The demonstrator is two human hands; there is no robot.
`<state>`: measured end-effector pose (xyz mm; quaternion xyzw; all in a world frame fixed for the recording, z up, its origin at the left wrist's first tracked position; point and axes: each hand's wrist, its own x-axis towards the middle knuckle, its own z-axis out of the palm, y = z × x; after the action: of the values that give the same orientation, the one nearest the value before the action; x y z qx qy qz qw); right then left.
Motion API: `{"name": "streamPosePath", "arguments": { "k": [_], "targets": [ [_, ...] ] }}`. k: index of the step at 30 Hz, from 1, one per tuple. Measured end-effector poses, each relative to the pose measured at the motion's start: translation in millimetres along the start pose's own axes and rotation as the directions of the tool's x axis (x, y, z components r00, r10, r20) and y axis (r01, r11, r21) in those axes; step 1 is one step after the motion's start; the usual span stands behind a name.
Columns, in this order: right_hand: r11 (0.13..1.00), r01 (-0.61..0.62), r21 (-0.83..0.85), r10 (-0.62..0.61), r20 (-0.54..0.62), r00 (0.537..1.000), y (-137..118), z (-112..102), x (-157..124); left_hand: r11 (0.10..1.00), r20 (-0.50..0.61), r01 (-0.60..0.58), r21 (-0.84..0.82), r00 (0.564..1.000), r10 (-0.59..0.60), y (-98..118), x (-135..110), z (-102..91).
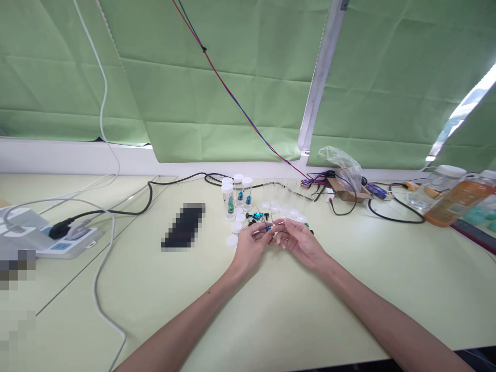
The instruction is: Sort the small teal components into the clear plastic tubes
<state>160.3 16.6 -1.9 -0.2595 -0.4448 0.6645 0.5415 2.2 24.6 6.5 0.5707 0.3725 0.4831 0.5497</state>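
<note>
1. Your left hand (248, 245) has its thumb and fingertip pinching a small blue piece (268, 228).
2. Your right hand (304, 243) sits just beside it, fingers curled inward; whether they grip anything, you cannot tell from here.
3. Just beyond your fingers, small blue and black parts (257, 215) lie on the counter (248, 320).
4. Left of your fingers lie white caps (236, 227); behind these, capped clear tubes (228, 201) stand upright.
5. Far right of your fingers leans an orange bottle (459, 202).
</note>
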Motion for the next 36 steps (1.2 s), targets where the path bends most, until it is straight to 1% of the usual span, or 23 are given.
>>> {"name": "streamPosePath", "arguments": {
  "k": [7,14,20,25,36],
  "targets": [
    [1.0,0.011,0.002,-0.011,-0.018,1.0,1.1,-2.0,0.7,0.999,-0.013,-0.024,0.029,1.0,0.025,-1.8,-0.5,0.2],
    [1.0,0.022,0.014,-0.022,-0.02,1.0,3.6,-5.6,1.7,0.993,-0.033,-0.065,0.096,0.997,0.069,-4.6,-0.2,0.0],
    [0.999,0.027,0.016,-0.027,-0.028,0.999,3.6,-5.0,1.9,0.989,-0.047,-0.074,0.13,0.996,0.081,-5.3,0.0,-0.5],
    [0.999,0.033,0.013,-0.032,-0.027,0.999,4.0,-5.2,1.9,0.986,-0.063,-0.059,0.153,0.996,0.069,-5.0,-1.2,-0.4],
    [0.999,0.043,-0.018,-0.043,-0.043,0.998,4.1,-4.9,1.2,0.977,-0.053,-0.1,0.189,0.992,0.112,-4.1,-1.8,-0.1]
  ]
}}
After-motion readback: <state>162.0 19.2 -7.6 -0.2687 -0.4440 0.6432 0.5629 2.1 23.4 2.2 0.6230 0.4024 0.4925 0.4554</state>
